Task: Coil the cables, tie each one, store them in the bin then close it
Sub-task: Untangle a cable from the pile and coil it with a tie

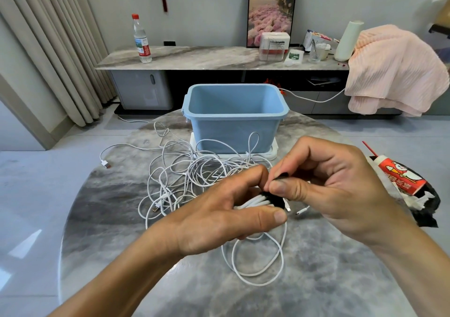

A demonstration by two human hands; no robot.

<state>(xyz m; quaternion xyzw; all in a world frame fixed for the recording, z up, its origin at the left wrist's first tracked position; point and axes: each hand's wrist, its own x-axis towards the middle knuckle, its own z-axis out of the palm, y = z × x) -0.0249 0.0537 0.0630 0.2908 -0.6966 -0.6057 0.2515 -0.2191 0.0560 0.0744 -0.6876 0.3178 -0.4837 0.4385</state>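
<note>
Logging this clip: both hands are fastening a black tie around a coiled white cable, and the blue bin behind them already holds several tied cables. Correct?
Not quite. The head view shows the blue bin empty; the other cables lie loose on the table. The rest stands.

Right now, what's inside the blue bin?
The blue bin shows bare inner walls and no cables; its near wall hides the floor. The loose cables lie on the table.

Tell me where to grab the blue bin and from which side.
Grip the blue bin by its flared rim at the two short ends, coming down from above with one hand at each. The rim overhangs the tapering walls, the bin stands upright and open, and loose cables crowd its near side.
</note>
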